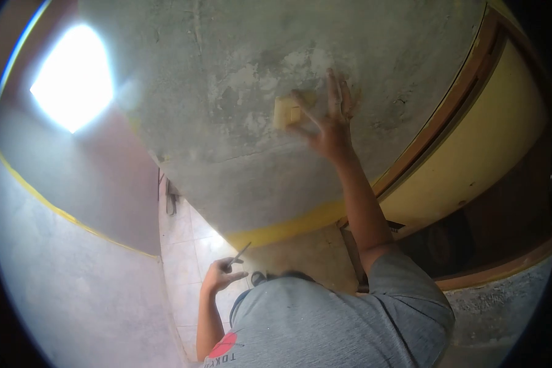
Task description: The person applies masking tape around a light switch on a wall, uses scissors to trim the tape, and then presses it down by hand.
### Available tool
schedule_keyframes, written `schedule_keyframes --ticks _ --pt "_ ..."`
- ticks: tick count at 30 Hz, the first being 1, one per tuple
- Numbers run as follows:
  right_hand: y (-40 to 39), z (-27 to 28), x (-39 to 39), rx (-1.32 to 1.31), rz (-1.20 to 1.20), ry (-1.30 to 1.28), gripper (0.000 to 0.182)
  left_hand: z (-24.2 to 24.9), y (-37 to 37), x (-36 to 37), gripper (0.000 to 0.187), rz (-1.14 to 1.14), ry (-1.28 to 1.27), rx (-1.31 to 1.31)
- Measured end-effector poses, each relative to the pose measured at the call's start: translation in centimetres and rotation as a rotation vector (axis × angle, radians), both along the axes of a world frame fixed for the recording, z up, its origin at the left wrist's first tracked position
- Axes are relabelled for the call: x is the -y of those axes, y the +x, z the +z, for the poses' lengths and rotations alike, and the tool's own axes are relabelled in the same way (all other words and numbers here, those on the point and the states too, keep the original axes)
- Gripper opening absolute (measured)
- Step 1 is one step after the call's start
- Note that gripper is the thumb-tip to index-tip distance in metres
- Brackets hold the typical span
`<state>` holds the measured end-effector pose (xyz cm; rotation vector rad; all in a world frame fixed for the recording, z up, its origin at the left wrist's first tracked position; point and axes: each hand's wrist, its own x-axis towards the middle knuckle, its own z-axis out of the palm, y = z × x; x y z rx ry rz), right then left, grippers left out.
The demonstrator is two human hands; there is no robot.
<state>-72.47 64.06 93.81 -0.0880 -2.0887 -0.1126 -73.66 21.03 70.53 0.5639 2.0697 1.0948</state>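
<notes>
High on a grey plastered wall (264, 184), my right hand (334, 126) presses a flat yellow pad (287, 112), like folded sandpaper, to the surface. Thumb and index finger hold the pad while the other fingers spread over the wall. Whitish worn patches and darker spots surround it. Lower down, away from the wall, my left hand (219, 275) is closed around a thin, narrow-bladed tool (241, 253). Its blade points up and to the right; the handle is hidden in the fingers.
A yellow band (288, 229) runs along the wall's lower edge. To the right stands a brown wooden frame (432, 132) around a yellowish panel (472, 141). Pale floor tiles (181, 264) lie below left, beside another wall (73, 264). A bright opening (73, 80) glares at upper left.
</notes>
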Motion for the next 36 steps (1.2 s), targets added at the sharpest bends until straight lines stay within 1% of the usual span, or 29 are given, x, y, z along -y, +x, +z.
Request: schedule_keyframes --ticks 2,3,4,6,8,9,11,14,15,17,19,21,23,24,26,28,32,33,34,36 --pt "1.9 0.7 -1.5 -0.052 0.143 -0.083 0.087 -0.2 2.6 0.0 0.05 0.039 0.001 -0.033" --pt "2.2 0.8 -2.2 -0.069 0.159 -0.08 0.087 -0.7 3.4 0.2 0.05 0.065 0.006 -0.008" --pt "2.4 0.5 -3.0 -0.032 0.171 -0.054 0.087 -1.0 4.3 0.2 0.049 0.089 0.011 0.021" --pt "2.7 0.9 -2.3 0.001 0.187 -0.036 0.087 0.3 5.9 1.0 0.049 0.123 -0.011 0.031" --pt "2.7 1.6 -2.6 -0.01 0.236 -0.101 0.075 0.8 7.8 0.3 0.05 0.101 -0.014 0.039" --pt "2.3 2.3 -2.1 -0.026 0.25 -0.105 0.075 1.5 8.8 -0.2 0.049 0.089 -0.017 0.055" --pt "1.5 3.4 -0.6 -0.006 0.251 0.027 0.069 2.4 10.6 -0.9 0.049 0.075 -0.045 0.045" --pt "0.0 2.9 0.4 -0.005 0.221 0.051 0.069 3.4 13.4 -0.9 0.05 0.082 -0.07 0.025" --pt "-0.2 2.6 0.3 -0.007 0.237 0.052 0.069 3.6 14.3 -0.9 0.051 0.081 -0.064 0.017" --pt "-0.1 2.4 -0.2 -0.024 0.149 -0.022 0.066 3.6 16.4 -0.2 0.051 0.117 -0.079 0.015" --pt "0.7 2.8 -0.6 -0.036 0.131 -0.019 0.066 2.7 18.4 0.8 0.053 0.175 -0.084 0.053" --pt "1.2 3.2 0.1 -0.054 0.117 -0.021 0.065 2.4 20.5 1.9 0.053 0.22 -0.084 0.061" --pt "1.6 3.6 1.0 -0.018 0.073 -0.046 0.064 2.8 22.2 3.2 0.054 0.261 -0.124 0.09" --pt "1.6 3.7 1.4 -0.015 0.08 -0.043 0.064 2.3 22.9 3.9 0.054 0.268 -0.12 0.093" --pt "1.3 4.1 1.7 -0.073 0.179 0.013 0.064 1.3 24.2 5.3 0.048 0.338 -0.081 0.12" --pt "0.7 3.3 1.0 -0.06 0.184 0.0 0.065 0.4 23.9 5.8 0.049 0.343 -0.086 0.119" --pt "1.2 3.2 1.2 -0.028 0.162 -0.052 0.07 0.6 22.0 6.4 0.052 0.321 -0.111 0.138" --pt "1.2 3.5 1.6 -0.025 0.161 -0.046 0.07 0.5 21.5 6.4 0.054 0.303 -0.127 0.137" --pt "1.1 3.7 2.2 -0.049 0.169 0.013 0.069 -0.1 20.3 6.0 0.054 0.295 -0.119 0.131" --pt "0.3 2.8 3.1 -0.055 0.172 0.061 0.068 0.8 18.2 5.3 0.055 0.25 -0.123 0.073"
